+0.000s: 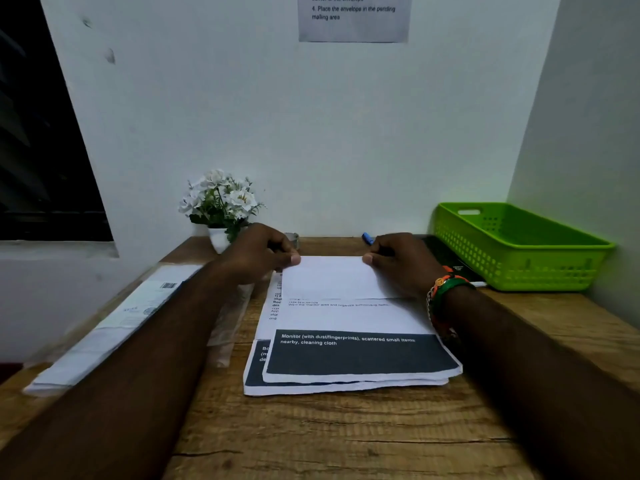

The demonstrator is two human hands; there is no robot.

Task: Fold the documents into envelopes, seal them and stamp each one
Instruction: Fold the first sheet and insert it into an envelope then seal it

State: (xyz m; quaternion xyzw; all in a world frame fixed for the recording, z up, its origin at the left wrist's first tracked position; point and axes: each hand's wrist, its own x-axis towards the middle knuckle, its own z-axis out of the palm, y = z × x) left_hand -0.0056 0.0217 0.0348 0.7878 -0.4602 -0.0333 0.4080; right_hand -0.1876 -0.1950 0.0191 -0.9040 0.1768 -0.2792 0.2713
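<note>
A stack of printed documents (349,362) lies in the middle of the wooden desk (311,434). The top sheet (332,277) has its far part folded over toward me, showing its blank back. My left hand (259,254) pinches the left corner of that fold at its far edge. At the right corner my right hand (401,261) pinches the same fold. A pack of envelopes in clear wrap (104,330) lies along the desk's left edge, partly under my left forearm.
A green plastic basket (519,247) stands at the back right on a dark book (450,261). A pot of white flowers (221,206) stands at the back left. A blue pen (367,238) lies by the wall, with an instruction sheet (353,17) taped above.
</note>
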